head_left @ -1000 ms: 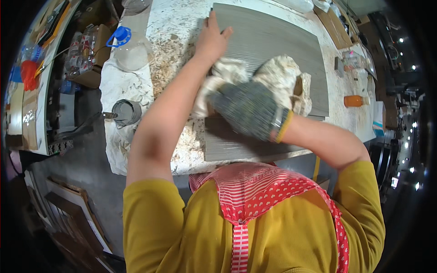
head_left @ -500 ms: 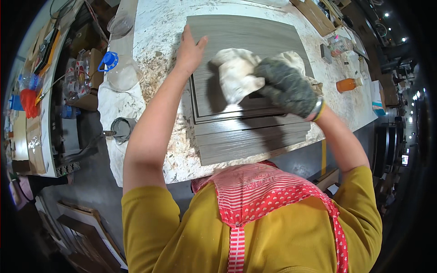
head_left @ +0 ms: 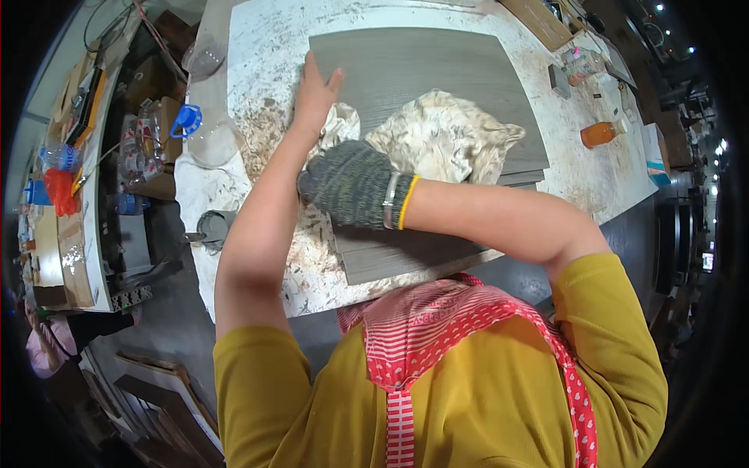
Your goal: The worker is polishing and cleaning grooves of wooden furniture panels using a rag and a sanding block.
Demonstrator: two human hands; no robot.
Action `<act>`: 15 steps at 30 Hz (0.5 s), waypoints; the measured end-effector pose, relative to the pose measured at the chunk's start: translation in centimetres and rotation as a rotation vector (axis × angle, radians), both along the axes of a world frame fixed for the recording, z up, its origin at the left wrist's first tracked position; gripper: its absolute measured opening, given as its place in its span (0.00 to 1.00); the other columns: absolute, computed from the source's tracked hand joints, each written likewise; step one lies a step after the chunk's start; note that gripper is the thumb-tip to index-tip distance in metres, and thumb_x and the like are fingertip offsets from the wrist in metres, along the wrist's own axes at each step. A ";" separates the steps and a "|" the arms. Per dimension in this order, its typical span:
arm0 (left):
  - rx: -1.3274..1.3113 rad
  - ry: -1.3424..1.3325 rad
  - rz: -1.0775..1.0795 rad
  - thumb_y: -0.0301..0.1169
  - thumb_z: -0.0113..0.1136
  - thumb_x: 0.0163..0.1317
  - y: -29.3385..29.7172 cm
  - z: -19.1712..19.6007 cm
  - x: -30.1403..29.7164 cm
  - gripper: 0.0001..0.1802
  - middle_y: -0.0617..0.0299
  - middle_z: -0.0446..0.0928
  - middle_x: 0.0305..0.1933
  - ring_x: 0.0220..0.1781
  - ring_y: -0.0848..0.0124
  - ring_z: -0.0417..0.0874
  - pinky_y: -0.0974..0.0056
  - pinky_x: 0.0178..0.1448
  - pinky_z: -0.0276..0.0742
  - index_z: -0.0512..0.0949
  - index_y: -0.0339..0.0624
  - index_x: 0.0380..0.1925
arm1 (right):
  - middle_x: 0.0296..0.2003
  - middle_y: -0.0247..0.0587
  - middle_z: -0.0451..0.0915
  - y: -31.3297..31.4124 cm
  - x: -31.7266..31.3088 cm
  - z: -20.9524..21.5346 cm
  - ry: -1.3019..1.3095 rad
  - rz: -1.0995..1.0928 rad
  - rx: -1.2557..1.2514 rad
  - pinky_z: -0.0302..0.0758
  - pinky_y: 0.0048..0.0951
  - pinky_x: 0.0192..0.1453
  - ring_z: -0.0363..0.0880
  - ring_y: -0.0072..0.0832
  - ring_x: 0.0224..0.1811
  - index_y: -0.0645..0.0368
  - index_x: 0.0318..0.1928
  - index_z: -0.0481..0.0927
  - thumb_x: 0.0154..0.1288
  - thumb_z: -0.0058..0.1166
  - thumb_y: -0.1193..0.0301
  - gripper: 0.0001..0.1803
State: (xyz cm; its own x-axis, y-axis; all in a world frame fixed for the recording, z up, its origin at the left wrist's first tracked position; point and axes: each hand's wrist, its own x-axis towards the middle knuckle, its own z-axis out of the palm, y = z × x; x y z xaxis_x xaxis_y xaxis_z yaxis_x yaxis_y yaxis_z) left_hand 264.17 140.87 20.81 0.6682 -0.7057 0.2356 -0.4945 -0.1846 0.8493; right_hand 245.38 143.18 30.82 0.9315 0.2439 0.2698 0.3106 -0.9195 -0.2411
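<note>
A stack of grey wood-grain panels [head_left: 421, 58] lies on a stained white worktable. Bare, my left hand [head_left: 316, 97] rests along the top panel's left edge with thumb and fingers apart. My right hand [head_left: 349, 186], in a dark knitted glove with a yellow cuff, is closed on a stained white cloth [head_left: 445, 136] at the panels' left side, just below my left hand. The cloth spreads across the top panel to the right, and a bunched part of it shows above the glove. My right fingertips are partly hidden beside my left forearm.
Left on the table are a clear jug with a blue cap [head_left: 187, 122] and a grey-smeared cup [head_left: 214, 228]. To the right stand an orange bottle [head_left: 599, 134], a grey block [head_left: 559, 81] and a clear bottle [head_left: 581, 66]. A shelf of bottles is further left; another person shows at lower left.
My right hand has swept the cloth from the panel's right side to its left edge, and the cloth now trails rightward. My left hand stays at the edge.
</note>
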 end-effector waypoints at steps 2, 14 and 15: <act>0.044 0.010 0.012 0.43 0.55 0.63 -0.4 0.5 -0.9 0.42 0.35 0.59 0.66 0.65 0.45 0.65 0.53 0.66 0.64 0.48 0.30 0.67 | 0.27 0.44 0.80 -2.5 -1.7 1.0 0.117 -0.056 0.077 0.75 0.38 0.34 0.80 0.38 0.28 0.57 0.28 0.79 0.55 0.51 0.69 0.06; 0.005 0.002 -0.080 0.41 0.52 0.66 0.1 4.0 -3.1 0.39 0.37 0.54 0.70 0.72 0.50 0.57 0.60 0.73 0.52 0.49 0.27 0.67 | 0.53 0.42 0.74 -29.4 -31.7 15.4 -0.552 -0.965 0.836 0.68 0.27 0.61 0.72 0.28 0.56 0.65 0.56 0.74 0.69 0.44 0.74 0.17; 0.034 -0.018 -0.050 0.43 0.51 0.66 0.1 3.6 -3.1 0.40 0.38 0.52 0.71 0.73 0.51 0.54 0.60 0.74 0.49 0.48 0.28 0.68 | 0.53 0.42 0.75 -29.6 -32.8 14.9 -0.584 -0.983 0.534 0.68 0.28 0.61 0.72 0.28 0.56 0.64 0.55 0.75 0.69 0.43 0.74 0.17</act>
State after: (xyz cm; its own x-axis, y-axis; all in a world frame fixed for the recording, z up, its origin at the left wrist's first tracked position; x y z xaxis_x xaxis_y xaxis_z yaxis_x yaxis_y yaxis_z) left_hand 261.10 140.98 24.40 0.6278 -0.7460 0.2222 -0.5187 -0.1882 0.8340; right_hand 212.54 113.59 45.77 0.3659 -0.7488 0.5526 -0.2625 -0.6527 -0.7106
